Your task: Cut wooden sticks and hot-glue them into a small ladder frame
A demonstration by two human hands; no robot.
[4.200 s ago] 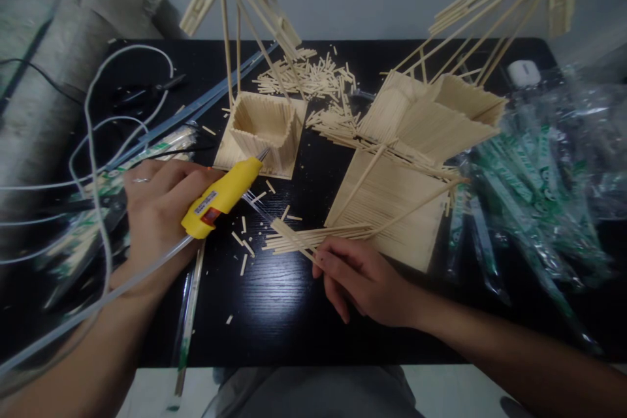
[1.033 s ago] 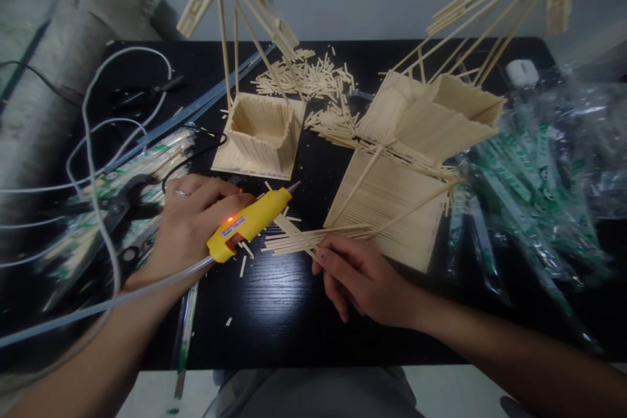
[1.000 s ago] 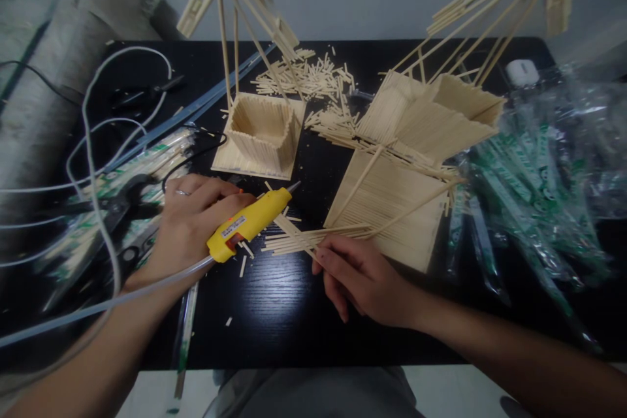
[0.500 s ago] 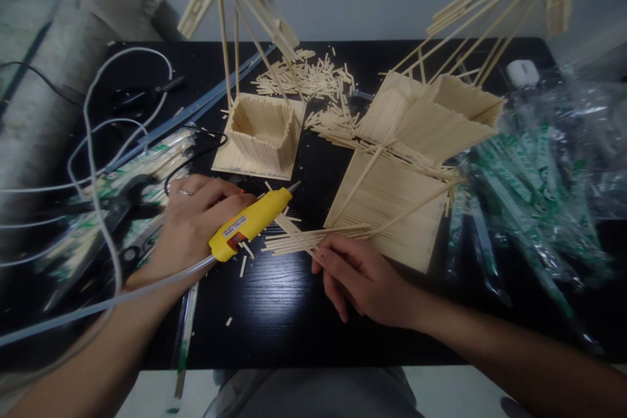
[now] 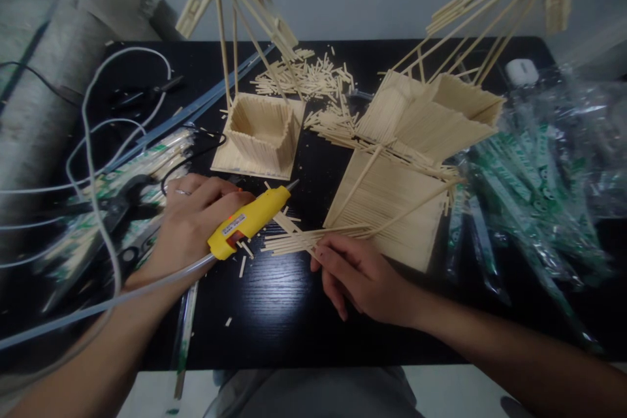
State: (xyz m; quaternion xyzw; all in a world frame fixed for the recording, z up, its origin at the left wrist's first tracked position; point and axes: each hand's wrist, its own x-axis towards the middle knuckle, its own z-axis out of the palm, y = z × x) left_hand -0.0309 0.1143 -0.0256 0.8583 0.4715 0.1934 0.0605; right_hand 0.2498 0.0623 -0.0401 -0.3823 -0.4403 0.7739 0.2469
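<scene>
My left hand (image 5: 196, 212) is closed around a yellow hot glue gun (image 5: 249, 222), its metal nozzle pointing up and to the right. A clear glue stick (image 5: 176, 281) runs out of the gun's rear across my left forearm. My right hand (image 5: 350, 274) pinches the near end of a few joined wooden sticks (image 5: 296, 230) between thumb and forefinger, the other fingers curled loosely. Under them lie several loose sticks (image 5: 284, 245). The nozzle is above the sticks' far end, apart from my right hand. Beside that hand rests a flat panel of sticks (image 5: 392, 209).
An open stick box on a base (image 5: 259, 137) with tall struts stands at back left. A tilted stick structure (image 5: 441, 117) leans at right. Cut stick pieces (image 5: 313, 75) lie behind. Plastic wrappers (image 5: 543, 170) cover the right side; a white cable (image 5: 91, 144) loops on the left.
The glue gun and my left hand have shifted very slightly left. My right hand keeps its pinch on the sticks in nearly the same place.
</scene>
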